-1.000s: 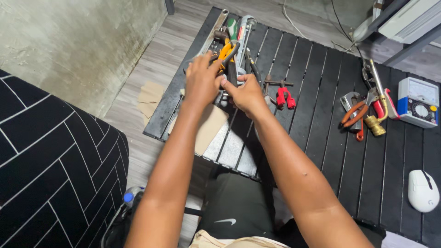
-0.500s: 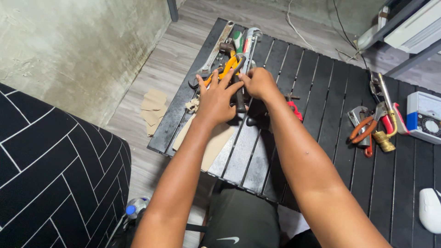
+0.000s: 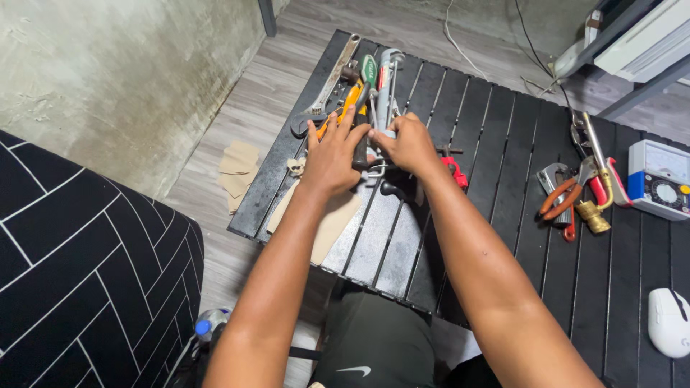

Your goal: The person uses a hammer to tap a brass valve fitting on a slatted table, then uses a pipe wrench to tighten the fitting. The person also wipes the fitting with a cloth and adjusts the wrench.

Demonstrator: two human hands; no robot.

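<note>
On a black slatted table [image 3: 503,179], my left hand [image 3: 332,154] lies palm down with spread fingers over a row of hand tools, covering an orange-and-black handled tool [image 3: 350,100]. My right hand [image 3: 406,142] is closed around the lower end of a grey metal tool [image 3: 389,79] beside it. A long adjustable wrench [image 3: 325,93] lies just left of my left hand, and a green-handled screwdriver [image 3: 369,70] lies between the tools. A small red-handled tool [image 3: 455,171] sits right of my right wrist.
At the right lie orange-handled pliers [image 3: 564,195], a brass fitting [image 3: 593,215], a red-handled tool [image 3: 600,183], a blue-and-white meter [image 3: 658,179] and a white mouse [image 3: 668,323]. Cardboard pieces [image 3: 237,172] rest on the wooden floor. A black patterned cushion [image 3: 72,273] fills the lower left.
The view shifted so the table sits lower in frame. My left hand spread flatter over the tools, and my right hand stayed closed on the grey tool.
</note>
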